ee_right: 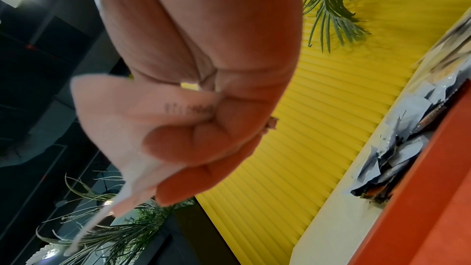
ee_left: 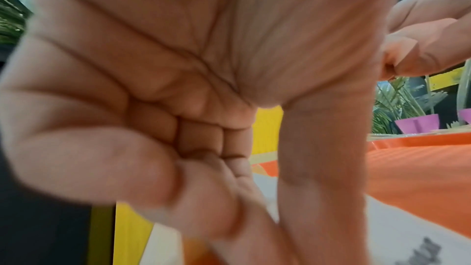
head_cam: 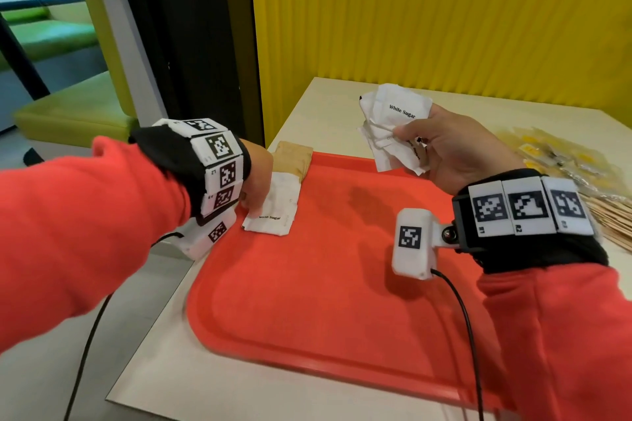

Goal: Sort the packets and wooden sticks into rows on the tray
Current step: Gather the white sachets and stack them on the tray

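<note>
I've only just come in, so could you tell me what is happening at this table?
A person is sorting sugar packets onto a red tray. The left hand pinches a white packet lying on the tray's far left, next to brown packets. The right hand holds a bunch of white sugar packets above the tray. The wooden sticks lie on the table beside it.

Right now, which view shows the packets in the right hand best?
The head view: the white sugar packets show whole, printed "White Sugar", bunched in the right hand above the tray. The right wrist view shows only a blurred corner of them under the fingers. The left wrist view shows none.
</note>
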Demonstrator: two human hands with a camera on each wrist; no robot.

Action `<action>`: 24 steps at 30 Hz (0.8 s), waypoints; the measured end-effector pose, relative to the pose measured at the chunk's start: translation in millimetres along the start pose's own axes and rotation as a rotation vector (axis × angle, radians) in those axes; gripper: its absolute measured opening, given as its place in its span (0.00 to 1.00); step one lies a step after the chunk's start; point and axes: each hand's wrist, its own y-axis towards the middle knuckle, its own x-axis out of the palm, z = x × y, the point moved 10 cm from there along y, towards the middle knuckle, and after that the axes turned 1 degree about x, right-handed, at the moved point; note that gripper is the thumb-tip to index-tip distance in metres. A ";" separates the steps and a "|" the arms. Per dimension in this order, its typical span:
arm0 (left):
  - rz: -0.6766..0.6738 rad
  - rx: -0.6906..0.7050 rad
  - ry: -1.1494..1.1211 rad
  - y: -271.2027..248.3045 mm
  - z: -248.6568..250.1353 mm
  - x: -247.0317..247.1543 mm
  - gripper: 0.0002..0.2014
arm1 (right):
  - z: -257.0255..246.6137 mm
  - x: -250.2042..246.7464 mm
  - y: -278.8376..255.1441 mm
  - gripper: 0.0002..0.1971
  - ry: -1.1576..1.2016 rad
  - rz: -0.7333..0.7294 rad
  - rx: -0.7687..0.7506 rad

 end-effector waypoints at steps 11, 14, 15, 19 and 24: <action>-0.004 -0.058 -0.047 5.1 -12.4 -5.5 0.12 | 1.6 -3.0 2.4 0.22 -0.021 0.010 -0.003; -0.005 -0.068 -0.086 8.3 -15.0 -5.9 0.12 | 3.2 -3.3 3.7 0.23 -0.021 0.010 0.004; -0.013 -0.073 -0.090 8.4 -16.1 -4.8 0.12 | 3.6 -3.1 3.8 0.23 -0.018 0.009 0.006; -0.062 -0.083 -0.138 3.3 -20.3 -0.9 0.09 | 5.6 -3.3 4.4 0.23 0.016 0.008 0.017; -0.029 -0.092 -0.199 -3.6 -22.3 -2.6 0.13 | 7.6 -4.2 6.6 0.24 -0.003 0.005 0.018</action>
